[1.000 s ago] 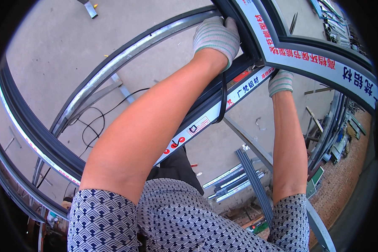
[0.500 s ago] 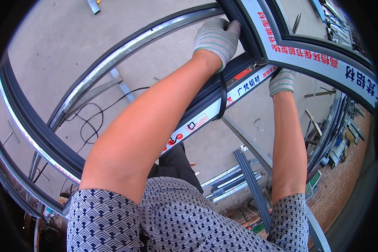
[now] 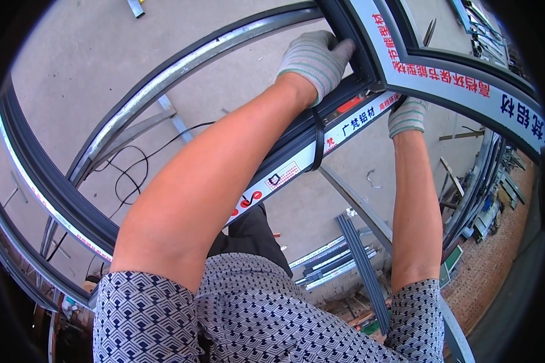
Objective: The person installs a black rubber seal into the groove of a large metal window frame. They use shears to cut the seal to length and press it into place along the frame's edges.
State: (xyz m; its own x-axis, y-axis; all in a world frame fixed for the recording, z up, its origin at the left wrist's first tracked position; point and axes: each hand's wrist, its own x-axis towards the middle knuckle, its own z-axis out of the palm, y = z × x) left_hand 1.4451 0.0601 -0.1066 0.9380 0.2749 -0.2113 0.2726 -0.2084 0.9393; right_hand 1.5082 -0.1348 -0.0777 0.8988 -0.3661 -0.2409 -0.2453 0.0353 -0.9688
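A dark aluminium window frame [image 3: 284, 154] with white protective film stands in front of me, and its upper bar [image 3: 460, 85] meets the crossbar at a corner. My left hand [image 3: 318, 57], in a grey knit glove, presses with curled fingers into the frame's channel at that corner. A black rubber seal strip [image 3: 318, 145] comes out from under this hand and loops down over the crossbar. My gloved right hand [image 3: 407, 116] grips the frame from below, just right of the corner, with its fingers hidden behind the bar.
The concrete floor [image 3: 103, 66] lies below, with a black cable [image 3: 127, 175] curling on it. Loose metal profiles [image 3: 360, 266] lie bundled near my legs. More frames and profiles [image 3: 484, 193] are stacked at the right beside a brick-paved strip.
My left hand has edged slightly right along the channel toward the corner. The right hand stays where it was.
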